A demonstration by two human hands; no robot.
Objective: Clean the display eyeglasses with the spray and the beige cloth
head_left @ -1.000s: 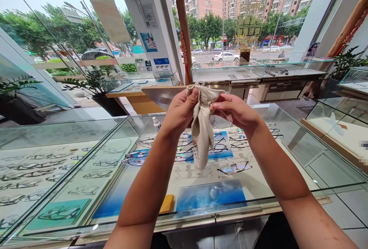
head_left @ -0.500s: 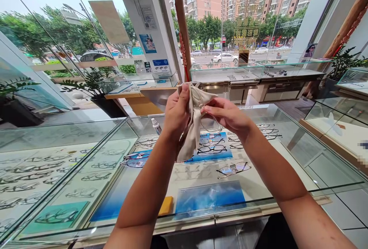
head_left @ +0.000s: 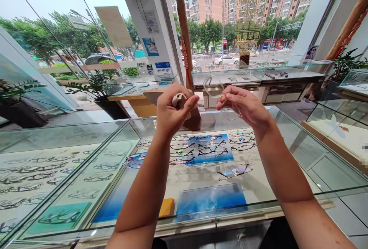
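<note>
Above the glass display case, my left hand (head_left: 174, 109) is closed around a crumpled beige cloth (head_left: 178, 99), with a fold of it poking out at the top of the fist. My right hand (head_left: 244, 105) pinches a pair of clear-framed eyeglasses (head_left: 212, 88) between thumb and fingers. One rim rises to the left of the fingertips and the other hangs below them. A small gap separates the two hands. Beneath them, several pairs of eyeglasses (head_left: 212, 150) lie in rows inside the case, some on a blue sheet.
The display case (head_left: 215, 218) spans the front. Inside it are a yellow block (head_left: 166, 207), a blue sheet (head_left: 211, 199) and a lone pair of glasses (head_left: 235, 171). To the left stands another case with glasses on a green tray (head_left: 57, 216). Potted plants (head_left: 96, 88) stand by the windows.
The cloth, formerly spread over the glasses between both hands, is now bunched in my left hand. My right hand has drawn the glasses away to the right and slightly up.
</note>
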